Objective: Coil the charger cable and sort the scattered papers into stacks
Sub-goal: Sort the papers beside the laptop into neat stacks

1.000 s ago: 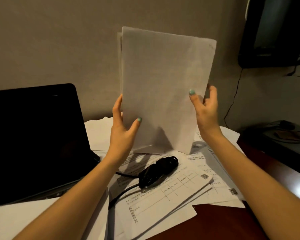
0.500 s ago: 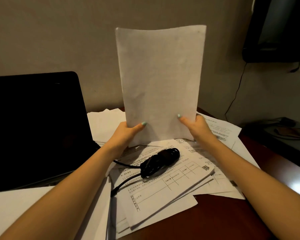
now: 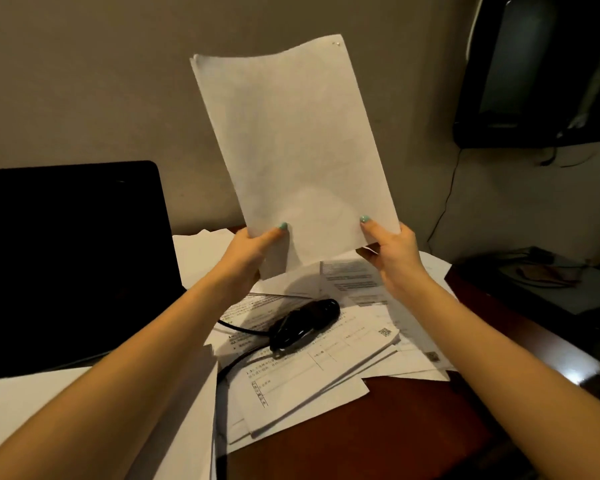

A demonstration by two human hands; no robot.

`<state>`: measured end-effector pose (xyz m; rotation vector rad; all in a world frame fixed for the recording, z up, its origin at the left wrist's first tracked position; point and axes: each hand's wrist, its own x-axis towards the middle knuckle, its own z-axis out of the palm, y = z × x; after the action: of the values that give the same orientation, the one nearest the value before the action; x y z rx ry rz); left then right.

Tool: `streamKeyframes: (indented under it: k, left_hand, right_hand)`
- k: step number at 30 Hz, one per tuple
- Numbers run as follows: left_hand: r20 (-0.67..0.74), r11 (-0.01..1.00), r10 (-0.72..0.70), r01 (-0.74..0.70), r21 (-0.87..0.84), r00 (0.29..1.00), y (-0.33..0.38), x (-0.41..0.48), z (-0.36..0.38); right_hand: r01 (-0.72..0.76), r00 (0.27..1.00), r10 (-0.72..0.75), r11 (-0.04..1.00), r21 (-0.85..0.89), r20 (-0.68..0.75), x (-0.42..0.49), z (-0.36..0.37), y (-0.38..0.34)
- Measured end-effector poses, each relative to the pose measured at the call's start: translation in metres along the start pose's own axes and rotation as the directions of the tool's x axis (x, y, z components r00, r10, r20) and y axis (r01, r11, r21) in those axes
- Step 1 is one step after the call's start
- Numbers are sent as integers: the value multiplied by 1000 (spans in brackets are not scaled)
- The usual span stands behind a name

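Fingers (image 3: 277,231) of left hand (image 3: 246,258) and right hand (image 3: 392,258) pinch the paper sheaf (image 3: 291,140), newly raised and tilted; seemingly squared for stacking.

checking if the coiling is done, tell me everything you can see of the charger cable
The cable is black and glossy, plastic-looking, wound into a tight oblong bundle lying flat on the printed papers mid-desk. Two loose strands leave its left end: one runs left until the left arm hides it, one curves down toward the near edge. No plug shows. Neither the left hand nor the right hand touches it; both hold sheets above it.
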<state>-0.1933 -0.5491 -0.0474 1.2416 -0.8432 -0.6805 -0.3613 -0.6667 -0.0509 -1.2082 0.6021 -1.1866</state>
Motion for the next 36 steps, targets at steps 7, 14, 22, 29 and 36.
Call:
streamKeyframes:
  k: [7, 14, 22, 29, 36]
  left_hand:
    - [-51, 995, 92, -93, -32, 995, 72, -38, -23]
    - [-262, 984, 181, -172, 55, 948, 118, -100, -80]
    - [-271, 930, 78, 28, 366, 959, 126, -195, -156]
    - [-360, 883, -62, 219, 415, 931, 127, -278, -207]
    - [-437, 658, -184, 441, 611, 880, 135, -339, -241]
  right_hand:
    - [-5, 993, 15, 997, -81, 121, -28, -18, -70]
    - [-14, 981, 19, 1000, -27, 192, -76, -18, -90]
    - [-92, 970, 114, 990, -109, 216, -108, 7, -78]
    - [-111, 906, 215, 952, -285, 365, -151, 57, -51]
    - [-40, 829, 267, 905, -424, 491, -180, 100, -30]
